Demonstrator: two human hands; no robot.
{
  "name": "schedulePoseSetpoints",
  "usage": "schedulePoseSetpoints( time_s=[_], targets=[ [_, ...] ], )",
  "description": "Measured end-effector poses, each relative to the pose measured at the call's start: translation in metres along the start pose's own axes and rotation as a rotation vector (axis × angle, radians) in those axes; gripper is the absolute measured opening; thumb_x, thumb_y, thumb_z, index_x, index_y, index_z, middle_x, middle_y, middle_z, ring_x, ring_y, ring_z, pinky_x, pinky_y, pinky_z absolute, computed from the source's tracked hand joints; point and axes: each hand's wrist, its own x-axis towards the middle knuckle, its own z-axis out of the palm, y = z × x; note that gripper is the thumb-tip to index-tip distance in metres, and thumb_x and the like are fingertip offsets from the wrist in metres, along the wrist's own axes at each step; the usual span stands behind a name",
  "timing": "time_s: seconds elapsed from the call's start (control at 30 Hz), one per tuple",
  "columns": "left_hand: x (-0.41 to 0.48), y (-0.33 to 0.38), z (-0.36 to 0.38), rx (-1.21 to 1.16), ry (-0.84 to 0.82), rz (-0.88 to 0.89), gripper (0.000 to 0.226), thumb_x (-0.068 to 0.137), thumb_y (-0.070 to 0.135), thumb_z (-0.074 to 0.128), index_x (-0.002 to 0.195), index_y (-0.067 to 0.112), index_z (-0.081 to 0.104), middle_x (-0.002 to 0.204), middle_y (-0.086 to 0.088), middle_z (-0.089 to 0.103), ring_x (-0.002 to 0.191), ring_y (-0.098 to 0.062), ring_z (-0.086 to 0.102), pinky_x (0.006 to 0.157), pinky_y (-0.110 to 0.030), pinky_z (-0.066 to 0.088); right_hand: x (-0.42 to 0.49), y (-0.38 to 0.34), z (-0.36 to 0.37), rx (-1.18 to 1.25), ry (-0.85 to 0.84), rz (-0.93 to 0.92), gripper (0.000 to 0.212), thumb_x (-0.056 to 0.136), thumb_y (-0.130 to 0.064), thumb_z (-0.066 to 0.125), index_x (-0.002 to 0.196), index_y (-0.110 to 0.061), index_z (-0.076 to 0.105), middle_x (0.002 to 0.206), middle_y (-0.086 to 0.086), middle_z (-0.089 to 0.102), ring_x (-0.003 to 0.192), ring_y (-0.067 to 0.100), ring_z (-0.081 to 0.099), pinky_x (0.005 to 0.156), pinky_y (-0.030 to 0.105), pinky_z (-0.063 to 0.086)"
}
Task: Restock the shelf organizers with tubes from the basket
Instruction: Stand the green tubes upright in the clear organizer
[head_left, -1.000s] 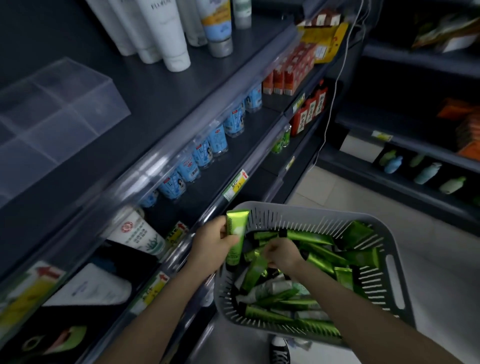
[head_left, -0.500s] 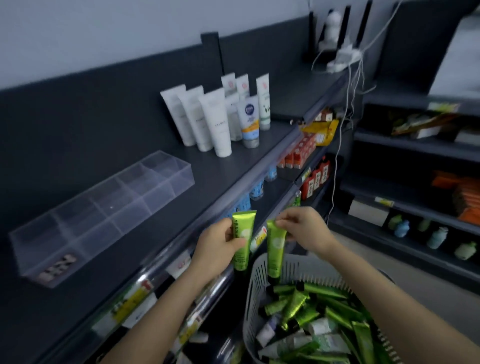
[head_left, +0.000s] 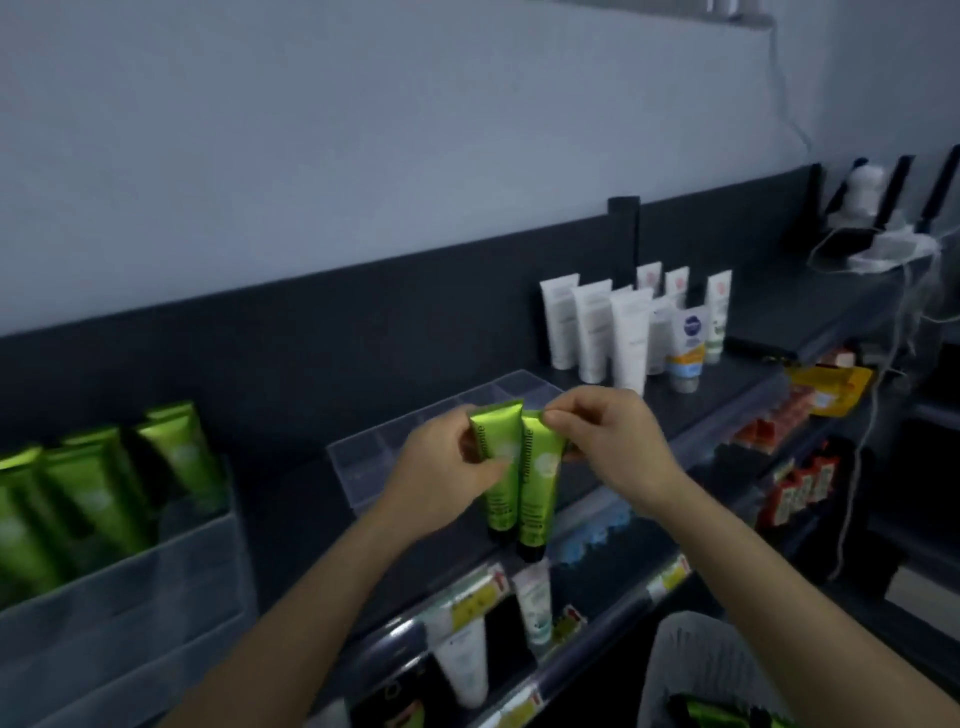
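Two green tubes hang side by side, caps down, above the front edge of the top shelf. My left hand (head_left: 441, 470) grips the left green tube (head_left: 498, 457). My right hand (head_left: 608, 441) pinches the top edge of the right green tube (head_left: 537, 483). Behind them on the shelf lies a clear organizer (head_left: 374, 462) whose visible compartments hold nothing. At the far left a second clear organizer (head_left: 156, 577) holds several upright green tubes (head_left: 98, 499). The grey basket (head_left: 691, 670) shows at the bottom right, with green tubes (head_left: 717, 714) in it.
White tubes (head_left: 628, 332) stand upright further right on the dark top shelf (head_left: 291, 514). Lower shelves carry white tubes, blue items (head_left: 592, 535) and red packs (head_left: 800, 488). Cables and a power strip (head_left: 883, 249) sit at the far right.
Both hands rose from the basket with a tube each and brought the tubes together over the top shelf. The view tilted up, revealing the filled organizer at left.
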Motion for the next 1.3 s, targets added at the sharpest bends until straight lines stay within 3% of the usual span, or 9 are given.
schedulePoseSetpoints(
  time_s=[0.1,0.2,0.3,0.4,0.57,0.73,1.0,1.2,1.3],
  targets=[
    [-0.014,-0.008,-0.049,0.125,0.050,-0.016,0.015,0.070,0.010,0.072,0.073,0.011,0.058,0.063,0.005,0.055,0.057,-0.005,0.049,0.053,-0.020,0.038,0.010,-0.021,0.039,0.020,-0.045,-0.066,0.023,0.087,-0.009,0.063,0.068,-0.020,0.068,0.065,0.001,0.066,0.061,0.009,0.061,0.059,0.032,0.057],
    [-0.026,-0.019,-0.099,0.242,0.097,-0.064,0.017,0.069,0.012,0.074,0.070,0.010,0.057,0.060,0.004,0.052,0.056,-0.006,0.047,0.054,-0.024,0.036,0.017,-0.044,0.075,0.072,-0.081,-0.108,0.019,0.087,-0.008,0.064,0.071,-0.016,0.070,0.069,0.003,0.068,0.063,0.010,0.063,0.059,0.027,0.056],
    [-0.037,-0.032,-0.148,0.365,0.176,-0.116,0.018,0.068,0.018,0.077,0.073,0.015,0.060,0.066,0.005,0.060,0.064,-0.011,0.056,0.060,-0.028,0.041,0.026,-0.064,0.113,0.112,-0.104,-0.132,0.021,0.087,-0.008,0.064,0.068,-0.018,0.069,0.069,0.003,0.067,0.061,0.010,0.063,0.056,0.025,0.054],
    [-0.049,-0.048,-0.189,0.397,0.292,-0.166,0.030,0.068,0.015,0.078,0.090,0.020,0.059,0.079,0.005,0.065,0.072,-0.009,0.062,0.067,-0.025,0.046,0.036,-0.079,0.151,0.122,-0.104,-0.141,0.019,0.087,-0.009,0.064,0.070,-0.016,0.069,0.068,0.001,0.067,0.060,0.009,0.063,0.056,0.022,0.054],
    [-0.067,-0.076,-0.237,0.514,0.335,-0.195,0.036,0.071,0.015,0.075,0.096,0.027,0.051,0.078,0.005,0.064,0.072,-0.012,0.062,0.062,-0.024,0.046,0.050,-0.097,0.209,0.172,-0.140,-0.162,0.017,0.088,-0.009,0.063,0.072,-0.012,0.069,0.072,0.001,0.067,0.067,0.015,0.067,0.061,0.027,0.059],
    [-0.081,-0.099,-0.263,0.584,0.300,-0.237,0.028,0.076,0.022,0.075,0.095,0.024,0.054,0.074,0.007,0.060,0.065,-0.004,0.056,0.053,-0.010,0.038,0.060,-0.102,0.262,0.166,-0.175,-0.174,0.016,0.088,-0.011,0.063,0.074,-0.015,0.069,0.075,-0.003,0.067,0.068,0.010,0.066,0.064,0.029,0.060],
    [-0.096,-0.135,-0.278,0.552,0.295,-0.326,0.036,0.077,0.022,0.075,0.106,0.023,0.054,0.085,0.000,0.062,0.074,-0.012,0.058,0.057,-0.019,0.041,0.072,-0.080,0.329,-0.025,-0.316,-0.169,0.017,0.091,-0.013,0.059,0.078,-0.011,0.069,0.082,-0.001,0.067,0.078,0.012,0.064,0.073,0.038,0.059],
    [-0.098,-0.149,-0.276,0.526,0.303,-0.357,0.036,0.078,0.020,0.075,0.105,0.023,0.052,0.077,0.002,0.058,0.063,-0.005,0.052,0.048,-0.011,0.037,0.073,-0.074,0.345,-0.118,-0.364,-0.230,0.013,0.091,-0.015,0.059,0.084,-0.011,0.070,0.082,-0.002,0.064,0.079,0.012,0.062,0.076,0.033,0.057],
    [-0.098,-0.150,-0.279,0.530,0.287,-0.374,0.034,0.077,0.020,0.076,0.102,0.021,0.053,0.080,-0.002,0.062,0.065,-0.010,0.055,0.048,-0.013,0.035,0.076,-0.076,0.346,-0.180,-0.375,-0.277,0.013,0.091,-0.017,0.059,0.093,-0.010,0.070,0.089,-0.001,0.065,0.082,0.008,0.058,0.071,0.023,0.048]
  ],
)
